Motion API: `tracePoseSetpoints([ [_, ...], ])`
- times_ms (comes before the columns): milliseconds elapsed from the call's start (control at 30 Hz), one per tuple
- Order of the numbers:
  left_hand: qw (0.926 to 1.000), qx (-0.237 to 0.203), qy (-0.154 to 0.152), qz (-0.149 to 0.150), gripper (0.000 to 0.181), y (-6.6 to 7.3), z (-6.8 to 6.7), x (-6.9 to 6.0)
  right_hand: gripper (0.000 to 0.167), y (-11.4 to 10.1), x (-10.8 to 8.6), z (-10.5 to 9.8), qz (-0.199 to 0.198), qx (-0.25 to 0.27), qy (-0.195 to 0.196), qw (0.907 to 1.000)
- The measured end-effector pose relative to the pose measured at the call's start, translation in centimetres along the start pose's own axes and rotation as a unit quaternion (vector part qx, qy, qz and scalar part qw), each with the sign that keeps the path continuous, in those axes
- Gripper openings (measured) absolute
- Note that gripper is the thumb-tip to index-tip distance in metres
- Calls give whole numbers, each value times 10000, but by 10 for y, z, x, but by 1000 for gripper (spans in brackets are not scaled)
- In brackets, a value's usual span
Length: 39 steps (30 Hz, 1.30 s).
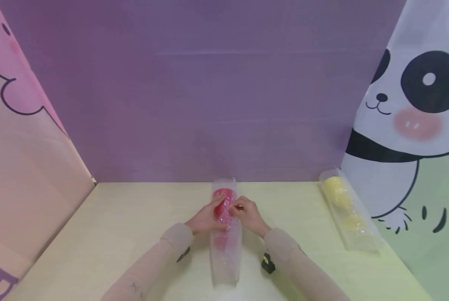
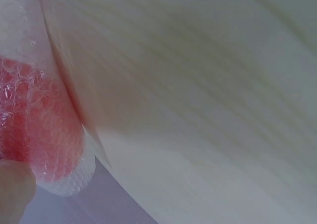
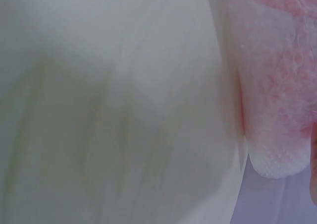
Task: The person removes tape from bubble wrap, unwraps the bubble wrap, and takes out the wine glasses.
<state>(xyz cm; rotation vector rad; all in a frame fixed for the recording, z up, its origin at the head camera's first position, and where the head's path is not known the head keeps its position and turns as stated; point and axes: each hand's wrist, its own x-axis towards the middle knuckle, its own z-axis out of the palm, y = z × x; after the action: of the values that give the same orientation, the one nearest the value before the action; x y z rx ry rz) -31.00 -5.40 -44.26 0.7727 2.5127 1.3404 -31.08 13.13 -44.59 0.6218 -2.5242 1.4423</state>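
Observation:
A red object (image 1: 221,241) in clear bubble wrap (image 1: 225,267) lies lengthwise at the middle of the table. The left hand (image 1: 208,217) rests on its left side with the fingers spread over the red part. With thumb and forefinger, the right hand (image 1: 248,215) pinches the wrap at the right side of the red part. In the left wrist view, the red object (image 2: 49,130) shows through the wrap beside a fingertip. The right wrist view has the wrapped object (image 3: 282,95) at its right edge, a sliver of finger next to it.
A second bubble-wrapped bundle (image 1: 352,213) with yellow contents lies at the table's right edge. Behind the table (image 1: 134,209) stands a purple backdrop (image 1: 209,104); printed cloth panels stand at both sides, a panda on the right one (image 1: 389,179).

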Motion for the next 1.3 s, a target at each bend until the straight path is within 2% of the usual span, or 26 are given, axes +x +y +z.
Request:
tracePoseSetpoints([
  [100,10000,62,6,54,103,0,0,0,7,0,-1,1,69,92,80,9999],
  [233,9999,116,28,-40,103,1,1,0,8,0,-1,1,7,207,153,9997],
  [333,9998,193,60,-76,103,1,1,-1,9,-15,-4,-2,-16,305,164,9994],
  [467,9996,244,90,-71,103,0,1,0,10,-17,-4,-2,39,365,173,9992],
  [567,9996,267,100,-14,103,-1,1,1,9,-3,-1,2,53,356,224,9991],
  [700,9995,293,103,27,102,-1,2,0,8,-5,-1,4,224,403,335,9984],
  [967,9993,333,163,88,102,1,3,0,9,-28,-8,-2,363,677,349,9964],
  [1167,9994,295,150,60,103,-3,4,1,12,-6,-4,1,827,777,438,9926],
  [1300,9995,237,181,52,105,-7,3,-1,16,1,-2,1,837,716,422,9930],
])
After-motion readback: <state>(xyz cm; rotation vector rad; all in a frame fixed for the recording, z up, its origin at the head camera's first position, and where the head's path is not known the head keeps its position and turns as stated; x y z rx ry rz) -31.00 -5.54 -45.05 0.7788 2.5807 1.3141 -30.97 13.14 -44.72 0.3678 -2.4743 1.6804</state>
